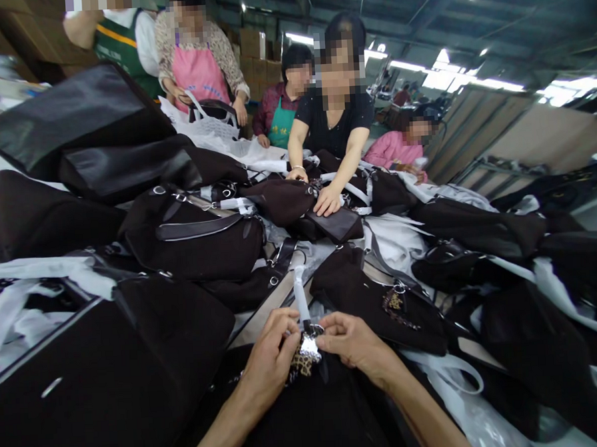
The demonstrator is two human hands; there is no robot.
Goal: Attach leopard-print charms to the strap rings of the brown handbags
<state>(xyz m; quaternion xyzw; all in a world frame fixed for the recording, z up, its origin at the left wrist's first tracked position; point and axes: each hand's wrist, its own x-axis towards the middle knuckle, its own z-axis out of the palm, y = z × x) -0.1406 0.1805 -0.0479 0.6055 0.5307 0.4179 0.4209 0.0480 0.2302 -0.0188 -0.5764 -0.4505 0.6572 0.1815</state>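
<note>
My left hand (273,355) and my right hand (352,341) meet at the bottom centre, fingers pinched together. Between them sits a small leopard-print charm (304,358) with a shiny silver part, by a metal ring on a white-wrapped strap (300,293). Both hands grip this charm. It hangs over a dark brown handbag (308,416) lying right in front of me. Another dark bag (377,299) with a gold charm lies just beyond my right hand.
Dark handbags (194,235) with white-wrapped straps are heaped across the whole table. A large black bag (111,380) lies at my left. Across the table a person in black presses both hands (327,202) on a bag. Other workers stand behind, with cardboard boxes (254,46).
</note>
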